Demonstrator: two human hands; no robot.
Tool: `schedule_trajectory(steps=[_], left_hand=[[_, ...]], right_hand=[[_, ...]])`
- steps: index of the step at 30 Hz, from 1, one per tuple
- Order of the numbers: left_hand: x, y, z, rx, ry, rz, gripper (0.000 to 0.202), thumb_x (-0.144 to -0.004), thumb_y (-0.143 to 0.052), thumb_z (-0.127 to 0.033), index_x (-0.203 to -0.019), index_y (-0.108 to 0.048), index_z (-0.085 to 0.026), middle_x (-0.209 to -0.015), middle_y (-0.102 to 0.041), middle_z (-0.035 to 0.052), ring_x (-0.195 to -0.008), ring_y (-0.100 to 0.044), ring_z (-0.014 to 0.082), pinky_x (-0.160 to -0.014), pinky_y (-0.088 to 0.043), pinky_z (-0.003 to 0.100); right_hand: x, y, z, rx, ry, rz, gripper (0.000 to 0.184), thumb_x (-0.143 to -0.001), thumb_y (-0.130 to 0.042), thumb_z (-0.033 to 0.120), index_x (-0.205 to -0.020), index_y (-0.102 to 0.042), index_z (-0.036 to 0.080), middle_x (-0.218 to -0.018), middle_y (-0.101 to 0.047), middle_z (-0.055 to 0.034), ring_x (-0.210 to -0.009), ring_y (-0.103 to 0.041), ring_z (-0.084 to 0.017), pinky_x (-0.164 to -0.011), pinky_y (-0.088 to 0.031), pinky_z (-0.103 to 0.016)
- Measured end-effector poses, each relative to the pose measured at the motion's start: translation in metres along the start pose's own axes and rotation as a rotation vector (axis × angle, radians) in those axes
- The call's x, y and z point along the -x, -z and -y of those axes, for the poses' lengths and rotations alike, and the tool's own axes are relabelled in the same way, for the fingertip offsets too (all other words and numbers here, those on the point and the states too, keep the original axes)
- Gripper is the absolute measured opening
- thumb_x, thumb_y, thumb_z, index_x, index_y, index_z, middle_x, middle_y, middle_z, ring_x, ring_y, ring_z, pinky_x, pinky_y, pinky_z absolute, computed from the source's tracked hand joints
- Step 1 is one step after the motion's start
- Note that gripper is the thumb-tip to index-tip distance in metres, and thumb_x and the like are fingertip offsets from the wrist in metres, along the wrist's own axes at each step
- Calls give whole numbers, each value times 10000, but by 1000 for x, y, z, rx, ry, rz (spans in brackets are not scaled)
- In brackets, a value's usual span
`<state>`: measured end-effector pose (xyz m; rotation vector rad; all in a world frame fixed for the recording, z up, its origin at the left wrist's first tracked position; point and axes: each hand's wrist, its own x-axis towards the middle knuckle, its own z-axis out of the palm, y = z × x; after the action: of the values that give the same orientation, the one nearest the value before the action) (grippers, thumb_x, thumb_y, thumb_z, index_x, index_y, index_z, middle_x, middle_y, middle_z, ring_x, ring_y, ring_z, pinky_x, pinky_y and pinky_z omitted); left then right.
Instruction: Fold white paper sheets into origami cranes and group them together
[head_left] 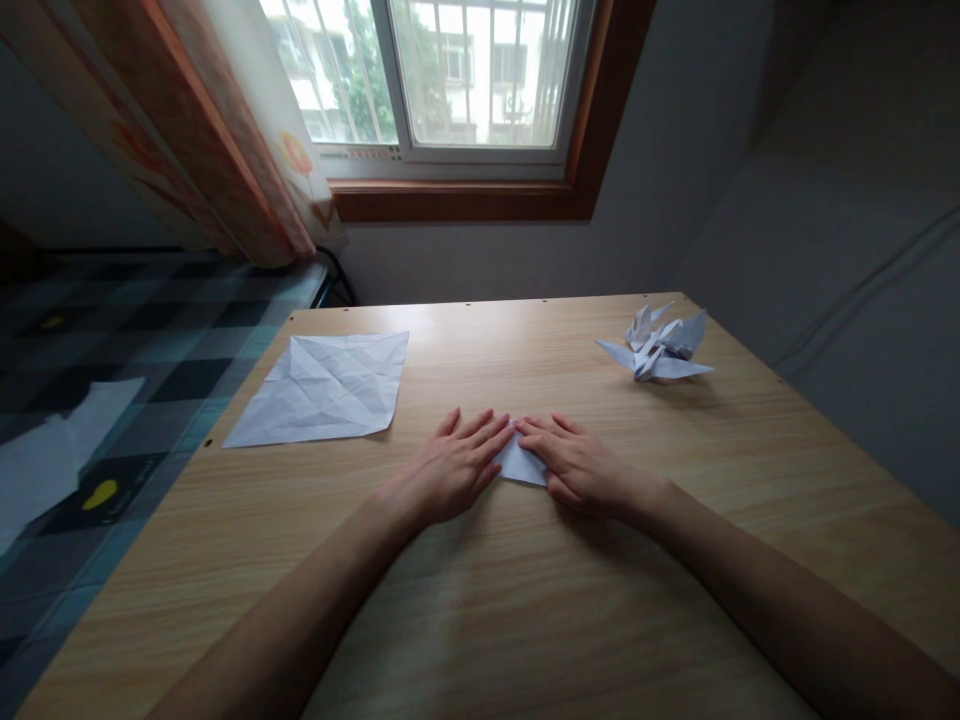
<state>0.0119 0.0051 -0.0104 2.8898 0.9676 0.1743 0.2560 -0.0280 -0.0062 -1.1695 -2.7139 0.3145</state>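
wooden table: creased sheet, folded paper, origami cranes

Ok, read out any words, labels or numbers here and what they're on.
Nothing readable.
On the window frame, a strip: tiny reddish marks, too small to read.
The creased sheet, folded paper under left hand and right hand, paper figures: no print.

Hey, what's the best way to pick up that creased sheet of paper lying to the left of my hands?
Pinch the creased sheet at its near right corner, coming in from the right with the left hand. The sheet lies flat on the table, so an edge grip probably works best, and that corner is nearest the hand.
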Motion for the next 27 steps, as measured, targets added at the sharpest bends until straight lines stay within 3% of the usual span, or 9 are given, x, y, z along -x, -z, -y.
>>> schedule_trajectory(steps=[6, 12, 16, 20, 23, 27], left_hand=[[2, 3, 4, -8, 60, 32, 502, -990, -325, -363, -1481, -328, -261, -1532, -369, 65, -1434, -295, 279, -1156, -180, 521], [4, 5, 7, -34, 125, 90, 513, -996, -282, -381, -1497, -301, -271, -1559, -314, 34, -1463, -219, 274, -1165, -152, 538], [3, 8, 7, -55, 175, 98, 505, -998, -284, -377, -1486, -329, -255, -1553, -326, 40, -1453, -247, 283, -1154, -178, 555], [3, 8, 8, -92, 199, -13, 454, -990, -359, -353, -1415, -445, -219, -1506, -415, 78, -1407, -335, 320, -1113, -240, 588], [3, 6, 11, -118, 170, -178, 379, -965, -455, -330, -1308, -553, -201, -1413, -531, 108, -1311, -460, 313, -1059, -340, 527], [2, 6, 13, -61, -46, -271, 251, -974, -446, -239, -1105, -659, -220, -1224, -667, 69, -1107, -604, 213, -947, -432, 377]], right_hand=[[9, 7, -4, 21, 56, 10, 497, -938, -458, 250, -1429, -423, 186, -1498, -420, -125, -1399, -368, -271, -1136, -288, -524], [13, 10, -18, 60, 159, 15, 400, -939, -524, 299, -1336, -549, 260, -1407, -547, -51, -1308, -484, -281, -1083, -368, -475], [14, 6, -22, 41, 195, -35, 365, -876, -635, 413, -1222, -642, 296, -1374, -580, -41, -1280, -507, -288, -1055, -391, -468], [13, 1, -13, -42, 268, -102, 364, -817, -689, 491, -1116, -699, 284, -1278, -651, -52, -1282, -500, -281, -1072, -361, -466], [10, -2, -2, -137, 318, -134, 370, -812, -683, 515, -1090, -700, 272, -1228, -679, -50, -1241, -541, -255, -1081, -354, -444], [5, -9, 0, -186, 320, -280, 289, -871, -609, 322, -1135, -665, 219, -1150, -710, -81, -1139, -612, -229, -1015, -437, -423]])
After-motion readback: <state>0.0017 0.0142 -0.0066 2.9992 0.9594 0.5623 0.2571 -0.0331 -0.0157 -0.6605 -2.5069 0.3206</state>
